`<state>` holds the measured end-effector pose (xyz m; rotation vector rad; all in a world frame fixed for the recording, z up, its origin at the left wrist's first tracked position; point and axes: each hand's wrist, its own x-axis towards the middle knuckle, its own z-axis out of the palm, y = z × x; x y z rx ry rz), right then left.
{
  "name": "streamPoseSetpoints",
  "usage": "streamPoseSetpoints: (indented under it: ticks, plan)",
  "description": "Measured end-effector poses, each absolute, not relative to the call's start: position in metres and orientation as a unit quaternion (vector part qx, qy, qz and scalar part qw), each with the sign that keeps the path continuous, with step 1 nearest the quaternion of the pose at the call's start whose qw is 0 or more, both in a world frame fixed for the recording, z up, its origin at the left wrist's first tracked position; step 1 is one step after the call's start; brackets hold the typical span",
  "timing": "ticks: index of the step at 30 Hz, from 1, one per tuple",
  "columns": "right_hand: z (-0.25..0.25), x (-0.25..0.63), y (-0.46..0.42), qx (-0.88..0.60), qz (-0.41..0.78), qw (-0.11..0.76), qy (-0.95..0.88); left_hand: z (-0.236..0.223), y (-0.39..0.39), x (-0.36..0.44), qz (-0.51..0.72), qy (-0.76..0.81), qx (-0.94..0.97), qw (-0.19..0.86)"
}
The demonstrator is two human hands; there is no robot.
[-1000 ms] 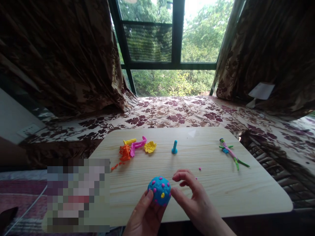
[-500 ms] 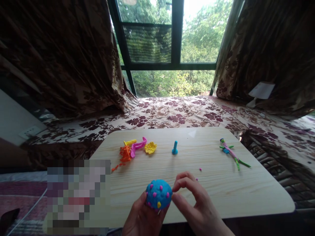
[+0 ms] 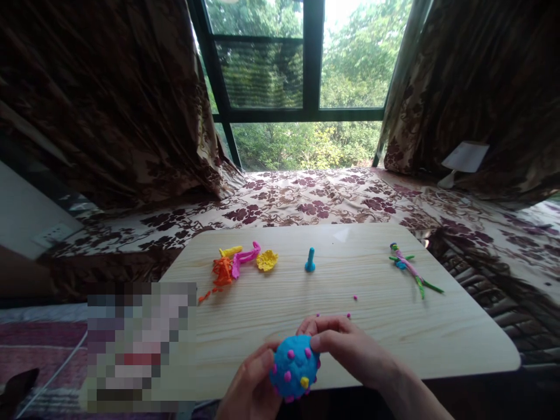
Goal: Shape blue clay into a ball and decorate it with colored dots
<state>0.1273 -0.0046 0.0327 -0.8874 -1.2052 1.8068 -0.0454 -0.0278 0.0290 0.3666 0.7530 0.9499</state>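
Observation:
A blue clay dome (image 3: 298, 368), dotted with pink bits and one yellow bit, is held up near the front edge of the table. My left hand (image 3: 254, 382) grips it from the left and below, its thumb against the side. From the right, my right hand (image 3: 345, 344) grips the dome's upper edge, thumb on top and fingers behind it. Whether a small bit is under the right thumb is hidden. Several tiny pink clay balls (image 3: 355, 298) lie on the table just beyond the hands.
On the wooden table (image 3: 437, 344) a blue clay peg (image 3: 310, 261) stands upright. Left of it lie yellow crinkled clay (image 3: 266, 261), a pink strip (image 3: 245, 256) and an orange clump (image 3: 223, 272). A clay stick figure (image 3: 406, 265) lies at right. A lamp (image 3: 464, 158) stands behind.
The dome has moved right and down and turned in my left hand. My right hand, beside the dome earlier, has come over its upper edge and now grips it. Another pink ball shows.

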Motion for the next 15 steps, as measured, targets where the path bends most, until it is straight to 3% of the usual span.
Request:
streamPoseSetpoints:
  ticks: [3,6,7,15]
  plan:
    - [0.037,0.150,0.004,-0.416,0.600,0.348,-0.588,0.026,-0.025,-0.045,0.441,0.393,0.182,0.786]
    - [0.032,0.180,0.010,-0.577,0.319,0.319,-0.681,0.019,-0.020,-0.047,0.476,0.443,0.116,0.751]
    - [0.027,0.189,0.011,-0.602,0.280,0.308,-0.681,0.016,-0.018,-0.048,0.481,0.460,0.098,0.740]
    - [-0.012,0.193,0.001,-0.660,0.149,0.250,-0.693,0.004,-0.015,-0.048,0.492,0.472,0.087,0.726]
